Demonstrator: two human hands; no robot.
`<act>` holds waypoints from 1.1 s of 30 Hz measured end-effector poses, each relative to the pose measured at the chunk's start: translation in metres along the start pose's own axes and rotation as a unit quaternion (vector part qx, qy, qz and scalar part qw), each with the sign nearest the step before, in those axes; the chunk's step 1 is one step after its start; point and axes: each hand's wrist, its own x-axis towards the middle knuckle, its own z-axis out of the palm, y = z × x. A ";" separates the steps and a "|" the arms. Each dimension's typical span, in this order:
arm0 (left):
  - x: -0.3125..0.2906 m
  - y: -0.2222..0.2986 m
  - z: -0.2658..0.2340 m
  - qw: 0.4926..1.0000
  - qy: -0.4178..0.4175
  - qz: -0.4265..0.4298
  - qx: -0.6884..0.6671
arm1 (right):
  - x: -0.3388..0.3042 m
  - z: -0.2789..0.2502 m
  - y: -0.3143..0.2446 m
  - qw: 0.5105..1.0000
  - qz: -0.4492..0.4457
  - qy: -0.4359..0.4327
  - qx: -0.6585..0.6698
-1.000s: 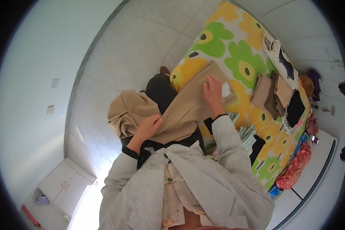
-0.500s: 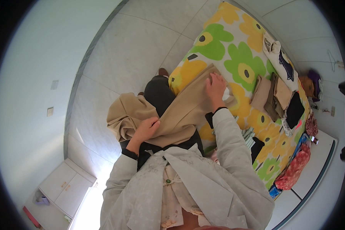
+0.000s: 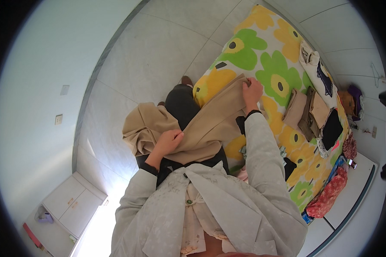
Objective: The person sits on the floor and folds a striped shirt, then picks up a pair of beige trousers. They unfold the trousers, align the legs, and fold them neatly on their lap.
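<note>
Tan trousers [image 3: 218, 111] lie across my lap, one leg stretched out onto the flowered bed cover and the rest bunched in folds on my left thigh. My left hand [image 3: 169, 141] is closed on the cloth's edge, the thumb and fingers pinching it near the bunched part. At the far end of the stretched leg, my right hand [image 3: 252, 92] curls its fingers round the corner by the hem. Part of the lower cloth is hidden by my right forearm. Black trousers [image 3: 182, 105] cover my legs beneath.
The flowered bed [image 3: 248, 45] extends to my right. On it lie folded clothes [image 3: 295, 109] in brown and tan, a black folded garment [image 3: 331, 129] and a white garment [image 3: 311, 62]. A red patterned bundle [image 3: 330, 195] sits at the bed's near right. A low white cabinet [image 3: 64, 201] stands at the left.
My right hand has gone from lying flat on the trouser leg to gripping its far corner, moving slightly outward and right. The left hand keeps its hold on the cloth.
</note>
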 end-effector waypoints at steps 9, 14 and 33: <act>0.002 0.002 0.001 1.000 0.007 0.012 0.009 | -0.010 -0.010 0.012 0.982 -0.036 0.059 0.174; 0.001 0.000 0.001 0.999 0.019 0.028 0.001 | -0.011 -0.016 0.010 0.986 -0.026 0.028 0.164; 0.005 -0.004 0.002 0.997 0.014 0.054 0.057 | -0.054 -0.085 0.004 0.938 -0.008 -0.053 0.341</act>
